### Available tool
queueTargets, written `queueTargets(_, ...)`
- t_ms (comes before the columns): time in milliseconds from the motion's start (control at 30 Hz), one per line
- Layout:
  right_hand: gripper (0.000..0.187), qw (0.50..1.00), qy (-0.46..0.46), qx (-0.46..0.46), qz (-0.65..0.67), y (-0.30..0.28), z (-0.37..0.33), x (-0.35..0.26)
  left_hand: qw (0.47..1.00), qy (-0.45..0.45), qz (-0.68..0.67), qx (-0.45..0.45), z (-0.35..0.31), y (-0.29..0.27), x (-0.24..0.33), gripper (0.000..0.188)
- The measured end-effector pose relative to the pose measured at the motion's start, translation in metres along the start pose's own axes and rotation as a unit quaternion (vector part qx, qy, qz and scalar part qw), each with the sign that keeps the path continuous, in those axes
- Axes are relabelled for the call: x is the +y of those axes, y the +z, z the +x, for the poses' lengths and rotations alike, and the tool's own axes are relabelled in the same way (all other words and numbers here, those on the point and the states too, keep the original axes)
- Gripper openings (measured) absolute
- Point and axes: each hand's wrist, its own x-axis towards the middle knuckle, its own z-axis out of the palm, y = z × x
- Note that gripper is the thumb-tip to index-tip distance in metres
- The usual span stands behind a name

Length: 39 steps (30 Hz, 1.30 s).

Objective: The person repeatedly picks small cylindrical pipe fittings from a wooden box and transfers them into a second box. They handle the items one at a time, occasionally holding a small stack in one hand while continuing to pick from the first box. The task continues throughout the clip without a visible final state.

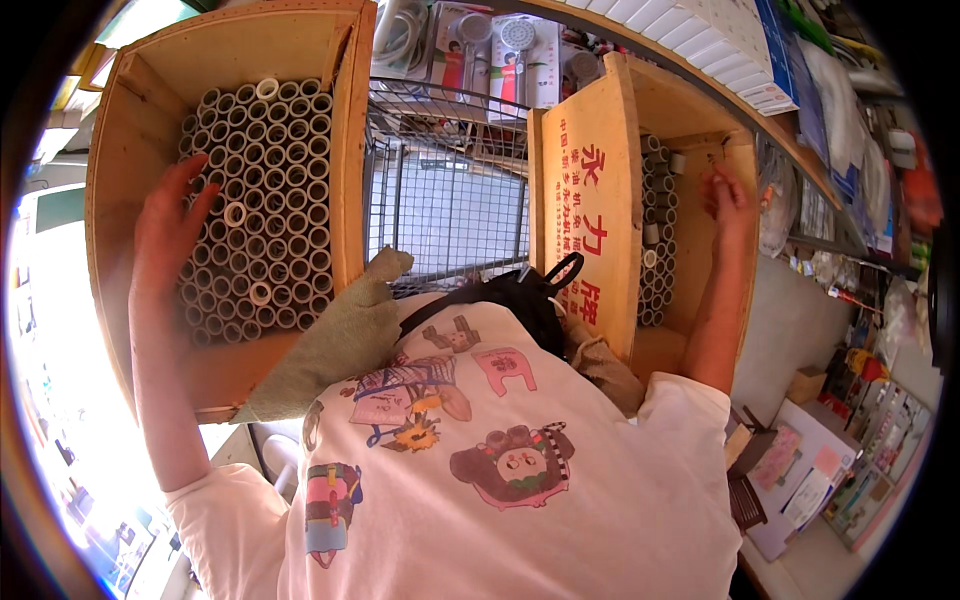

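Two wooden boxes stand in front of me, one on each side. The left box (225, 50) holds many short white plastic pipe couplings (262, 200), packed upright with their round ends showing. Over the left edge of these couplings is my left hand (180, 205), its fingers apart and nothing visible in them. My right hand (728, 195) is inside the right box (690, 100), near its right wall, with fingers curled in; whatever they may hold is too small to make out. More couplings (655, 235) fill that box, partly hidden by its upright inner board.
A wire basket (450, 215) sits between the boxes, with packaged shower heads (518, 60) behind it. Greenish-grey cloth (335, 340) drapes over the left box's near corner. A shelf edge (800, 150) with white cartons (690, 30) runs along the upper right.
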Motion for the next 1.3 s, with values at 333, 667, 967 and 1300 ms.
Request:
queueTargets(333,0.034,0.96,-0.086,-0.066,-0.256,-0.018,0.014,0.143,0.999,-0.024,0.01,-0.025,-0.001,-0.003,0.005,0.037)
queueTargets(667,0.044,0.892,-0.112,-0.068,-0.434,0.026,0.014,0.116,0.999,-0.021,-0.003,-0.031,-0.01,-0.001,0.0,0.037)
queueTargets(967,0.053,0.901,-0.076,-0.11,-0.413,-0.018,0.054,0.161,0.998,-0.019,0.06,-0.012,-0.003,-0.008,0.007,0.038)
queueTargets(1300,0.042,0.877,-0.162,-0.09,-0.443,-0.011,0.043,0.135,0.994,-0.013,0.093,-0.062,-0.013,-0.009,0.035,0.036)
